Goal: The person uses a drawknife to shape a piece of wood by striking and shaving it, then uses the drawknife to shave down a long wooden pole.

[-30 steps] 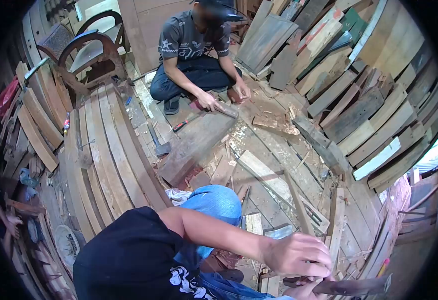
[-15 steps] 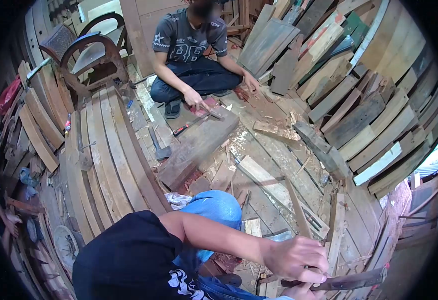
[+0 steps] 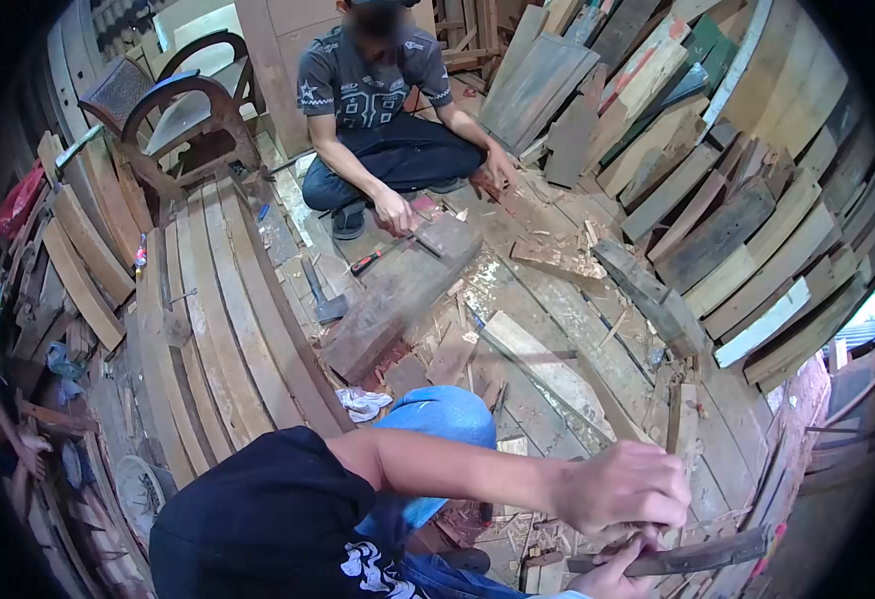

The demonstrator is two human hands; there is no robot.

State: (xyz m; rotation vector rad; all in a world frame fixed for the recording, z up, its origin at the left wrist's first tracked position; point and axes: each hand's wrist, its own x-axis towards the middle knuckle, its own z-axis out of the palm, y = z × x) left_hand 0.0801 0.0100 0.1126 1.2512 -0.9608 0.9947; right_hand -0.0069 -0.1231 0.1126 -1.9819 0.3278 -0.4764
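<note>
My left hand [image 3: 629,489] is closed in a fist just above a dark narrow strip of wood [image 3: 712,552] at the lower right. What it grips is hidden under the curled fingers. Below it, partly cut off by the bottom edge, my right hand [image 3: 619,573] is closed around the same strip, its thumb raised close to the left hand's fingers. My blue-jeaned knee [image 3: 442,414] is bent beside the outstretched left arm. Wood offcuts and shavings lie on the floor around both hands.
Across from me a person [image 3: 378,110] squats, one hand at a tool on a thick wooden block [image 3: 408,290]. A hammer-like tool [image 3: 324,295] lies beside the block. Long curved planks [image 3: 228,319] stand at left near a chair frame [image 3: 188,120]. Boards [image 3: 757,240] lean at right.
My left hand has shifted slightly up and right, and more of my right thumb shows beneath it. The whole view has moved a little. The other person's hand has moved slightly along the block.
</note>
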